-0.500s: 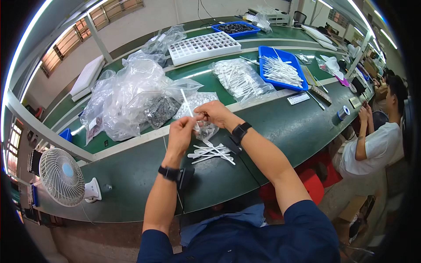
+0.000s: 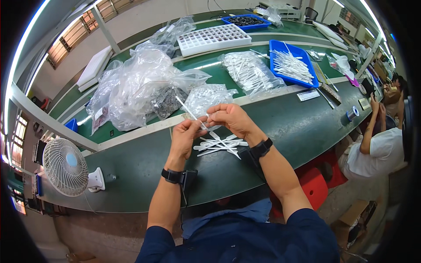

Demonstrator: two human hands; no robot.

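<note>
A slim white plastic stick [image 2: 187, 108] slants up and to the left out of my left hand [image 2: 185, 135], which pinches it near its lower end. Close against that end is my right hand [image 2: 233, 120], thumb and fingers pressed together; whatever small thing they hold is too small to make out. Just beyond both hands lies a clear bag of small whitish parts [image 2: 205, 100]. Below my right hand, a loose, crisscrossed pile of similar white sticks [image 2: 221, 145] with wider flat ends rests on the green bench [image 2: 280, 131].
Large clear plastic bags [image 2: 136, 87] heap up at left. Beyond stand a white compartment tray [image 2: 215, 40], a bag of white sticks [image 2: 252, 72] and a blue tray [image 2: 272, 46] of them. A fan [image 2: 66, 166] stands left; a person [image 2: 375, 144] sits right.
My right hand has lowered and shifted right, still beside the stick's lower end. The stick leans further left. The whole view has shifted slightly.
</note>
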